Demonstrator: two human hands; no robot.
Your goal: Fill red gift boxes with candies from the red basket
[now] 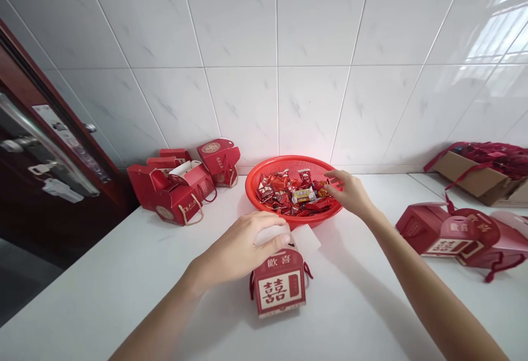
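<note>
A red gift box [280, 284] with white double-happiness characters on its front panel stands upright in front of me, its top flaps raised and red cord at both sides. My left hand [245, 245] grips the top of this box, thumb on the front flap and fingers over the back. Behind it sits a red plastic basket [252, 187] holding a heap of wrapped candies [280, 193], mostly red, with one yellow-and-white wrapper [303, 195] on top. Over the basket's right rim reaches my right hand [348, 189], thumb and fingers apart beside the candies.
Several red boxes with rope handles [177, 187] stand at the back left. More red gift boxes [443, 234] lie at the right, near a cardboard carton [470, 176] of dark red ribbon-like items. A tiled wall [313, 113] bounds the white counter [136, 295]; a door [53, 146] with keys is left.
</note>
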